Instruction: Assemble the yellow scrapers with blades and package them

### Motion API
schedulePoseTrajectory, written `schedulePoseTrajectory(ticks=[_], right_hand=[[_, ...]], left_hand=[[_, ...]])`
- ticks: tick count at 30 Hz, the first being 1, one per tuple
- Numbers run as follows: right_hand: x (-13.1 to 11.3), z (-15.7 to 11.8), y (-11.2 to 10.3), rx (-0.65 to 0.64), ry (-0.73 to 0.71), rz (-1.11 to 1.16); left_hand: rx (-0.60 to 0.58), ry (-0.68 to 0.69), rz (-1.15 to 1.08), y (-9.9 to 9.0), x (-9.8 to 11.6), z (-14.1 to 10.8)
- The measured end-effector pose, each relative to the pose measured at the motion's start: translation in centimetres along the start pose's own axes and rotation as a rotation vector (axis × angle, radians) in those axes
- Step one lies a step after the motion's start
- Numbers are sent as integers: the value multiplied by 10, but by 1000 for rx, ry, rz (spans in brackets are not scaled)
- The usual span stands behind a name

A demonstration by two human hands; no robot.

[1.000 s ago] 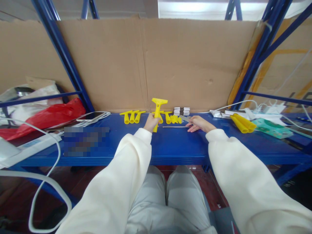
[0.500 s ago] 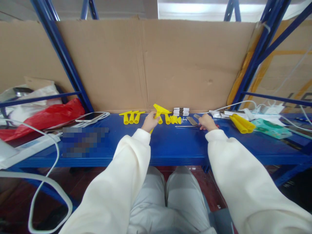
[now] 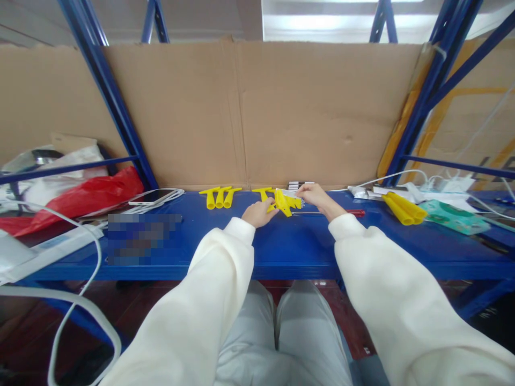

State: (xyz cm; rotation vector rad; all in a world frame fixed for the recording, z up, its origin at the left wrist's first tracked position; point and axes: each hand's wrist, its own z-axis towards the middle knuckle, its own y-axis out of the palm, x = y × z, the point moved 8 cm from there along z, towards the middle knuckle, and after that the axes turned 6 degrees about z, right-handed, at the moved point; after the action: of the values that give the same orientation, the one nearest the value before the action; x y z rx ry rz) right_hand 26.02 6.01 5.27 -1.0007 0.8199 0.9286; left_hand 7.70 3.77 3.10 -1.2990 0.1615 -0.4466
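My left hand [image 3: 260,213] is closed around the narrow end of a yellow T-shaped plastic handle [image 3: 284,205], whose wide head points right. Close beside that head, my right hand [image 3: 316,195] pinches a thin, flat metal blade [image 3: 290,194] held against or just over it; contact is hard to make out. Under the right wrist lies a screwdriver [image 3: 354,213] with a red grip, its shaft pointing left. Small yellow pieces [image 3: 296,203] show partly behind the held handle. Another yellow T-shaped handle [image 3: 262,192] stands behind my left fingers.
Several more yellow T-shaped handles [image 3: 219,198] line the back left of the blue bench [image 3: 225,246]. A white stack [image 3: 295,185] sits by the cardboard wall [image 3: 322,118]. Yellow tubes [image 3: 403,209] and a green packet [image 3: 454,217] lie right; a phone [image 3: 156,197] and cables lie left.
My right hand has moved left from beside the screwdriver, bringing the blade to the yellow handle. My left hand has lowered and turned the handle, so its head now faces right.
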Motion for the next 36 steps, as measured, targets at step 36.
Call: schedulePoseTrajectory(ticks=[36], right_hand=[[25, -26, 24, -224, 265, 222]], left_hand=[[34, -18, -3, 0, -7, 2]])
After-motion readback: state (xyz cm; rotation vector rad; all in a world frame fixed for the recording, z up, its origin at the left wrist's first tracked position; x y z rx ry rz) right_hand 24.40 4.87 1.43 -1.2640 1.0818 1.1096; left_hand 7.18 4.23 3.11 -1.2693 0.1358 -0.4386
